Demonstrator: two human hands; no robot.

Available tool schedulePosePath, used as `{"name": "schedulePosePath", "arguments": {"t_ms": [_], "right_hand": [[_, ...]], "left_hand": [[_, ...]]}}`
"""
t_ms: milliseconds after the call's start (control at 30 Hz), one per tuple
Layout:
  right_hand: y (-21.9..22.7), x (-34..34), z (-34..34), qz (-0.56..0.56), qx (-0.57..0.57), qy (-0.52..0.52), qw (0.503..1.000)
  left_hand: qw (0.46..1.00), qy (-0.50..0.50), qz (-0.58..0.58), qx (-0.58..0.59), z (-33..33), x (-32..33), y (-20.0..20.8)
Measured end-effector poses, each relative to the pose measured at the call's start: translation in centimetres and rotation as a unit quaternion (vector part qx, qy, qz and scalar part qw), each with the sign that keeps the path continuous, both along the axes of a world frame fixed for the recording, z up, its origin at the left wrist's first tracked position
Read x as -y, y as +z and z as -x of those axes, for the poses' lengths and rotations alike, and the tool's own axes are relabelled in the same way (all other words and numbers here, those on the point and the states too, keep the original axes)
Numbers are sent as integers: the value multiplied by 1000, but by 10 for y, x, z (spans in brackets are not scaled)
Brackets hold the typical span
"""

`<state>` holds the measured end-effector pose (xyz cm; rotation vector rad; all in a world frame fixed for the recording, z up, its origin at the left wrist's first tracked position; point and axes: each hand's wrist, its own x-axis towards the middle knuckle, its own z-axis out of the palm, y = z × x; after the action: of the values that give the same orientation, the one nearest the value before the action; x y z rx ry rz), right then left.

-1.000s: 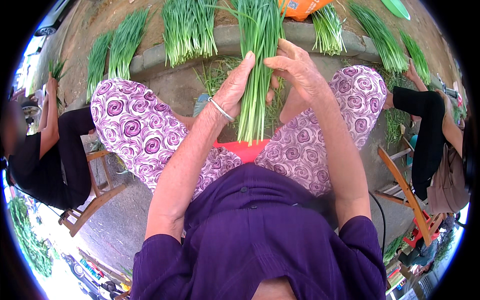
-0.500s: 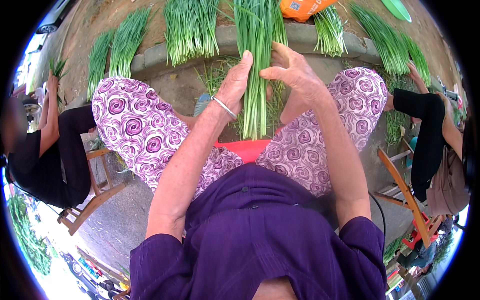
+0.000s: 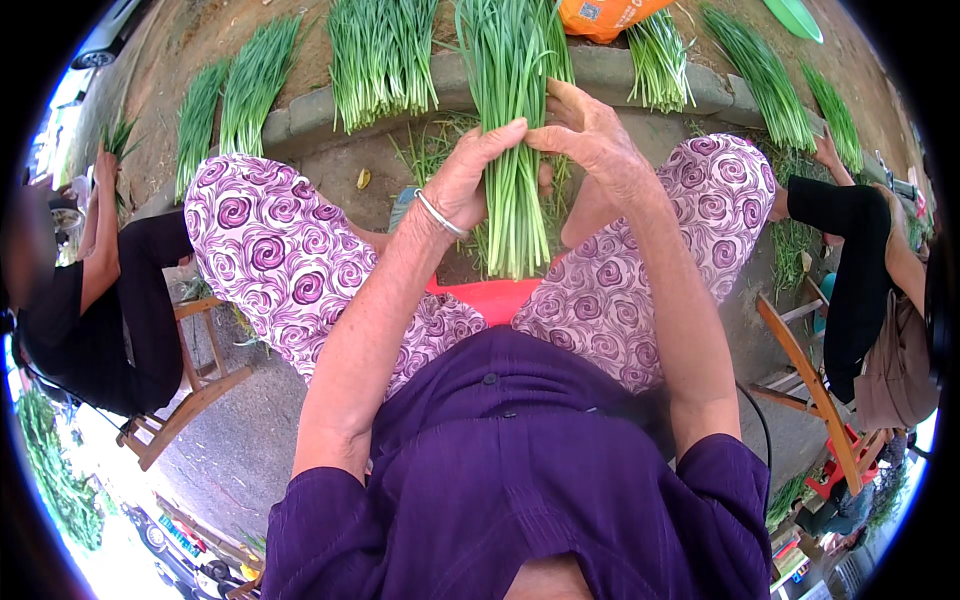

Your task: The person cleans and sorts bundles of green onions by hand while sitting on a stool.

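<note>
In front of my knees hangs a thick bunch of garlic chives (image 3: pixel 517 215), its pale cut ends toward me and its green leaves pointing away. My left hand (image 3: pixel 468 178), with a silver bangle at its wrist, is closed round the bunch from the left, thumb lying across the front. From the other side my right hand (image 3: pixel 597 145) grips it, thumb meeting the left thumb over the stems; some fingers are hidden behind the leaves. A red surface (image 3: pixel 490 298) shows between my thighs, just beneath the stem ends.
Along the stone kerb (image 3: pixel 300 118) lie more chive bunches (image 3: pixel 382 62), with others (image 3: pixel 658 65) right of an orange bag (image 3: pixel 608 15). Loose trimmings (image 3: pixel 430 150) litter the ground. People sit on both sides near wooden chairs (image 3: pixel 812 375). A green basin (image 3: pixel 797 18) is far right.
My left hand has come down and rightward, its thumb now lying across the stems. The bunch's lower ends have shifted right and spread wider. My right hand has barely moved.
</note>
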<state>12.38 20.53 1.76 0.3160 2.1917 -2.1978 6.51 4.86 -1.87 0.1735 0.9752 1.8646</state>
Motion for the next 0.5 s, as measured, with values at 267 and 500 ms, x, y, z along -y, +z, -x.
{"name": "schedulePosePath", "arguments": {"t_ms": [267,500], "right_hand": [[-8,1,1,-90,-33,-42,995],[-18,8,0,-314,-146,-91,934]], "left_hand": [[993,1,-64,103,7,0,-15],[976,22,-133,171,11,3,-21]]}}
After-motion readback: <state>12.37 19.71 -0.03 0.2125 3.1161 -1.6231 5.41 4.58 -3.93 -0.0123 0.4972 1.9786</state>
